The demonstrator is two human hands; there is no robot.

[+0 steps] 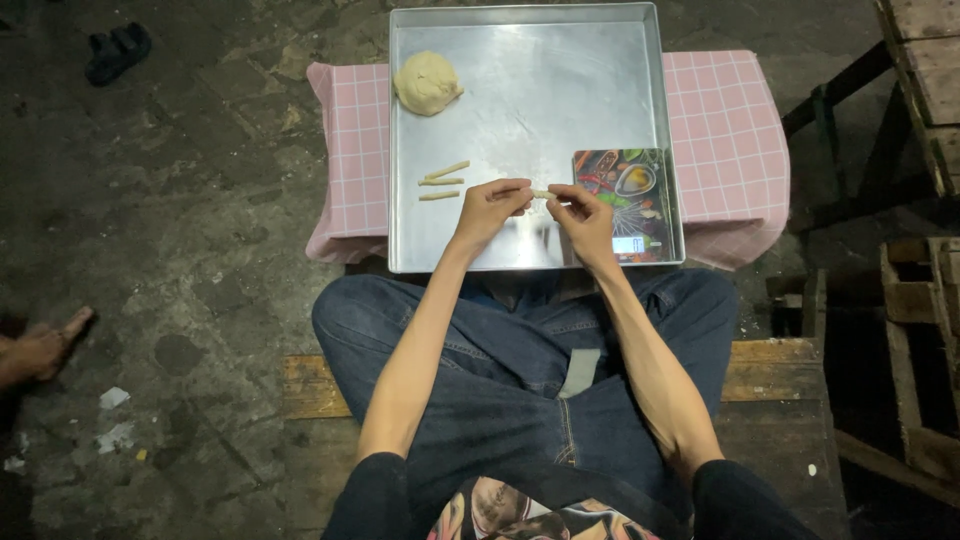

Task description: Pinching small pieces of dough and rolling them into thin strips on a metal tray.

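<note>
Over a large square aluminium baking tray (520, 100), a seated person shapes dough with bare hands. Left hand (490, 205) and right hand (585, 215) meet just above the tray's near half, each pinching one end of a thin dough stick (541, 194) between thumb and fingertips, so the strip hangs level between them; both grips are closed on it, likely to keep the soft piece straight while it is worked.

3 finished dough sticks (443, 180) lie side by side on the tray just left of the left hand, apart from one another, seemingly spaced so they do not fuse. 1 rounded lump of raw dough (427, 82) sits in the tray's far left corner, well clear of the hands.

1 small kitchen scale (620, 195) with a colourful printed top rests in the tray's near right corner, partly behind the right hand.

The tray sits on a low stand draped in a pink checked cloth (725, 130), pulled close to the person's crossed, denim-clad legs. Another person's bare foot (45, 345) shows at the left edge, on the dark stone floor (180, 200).
</note>
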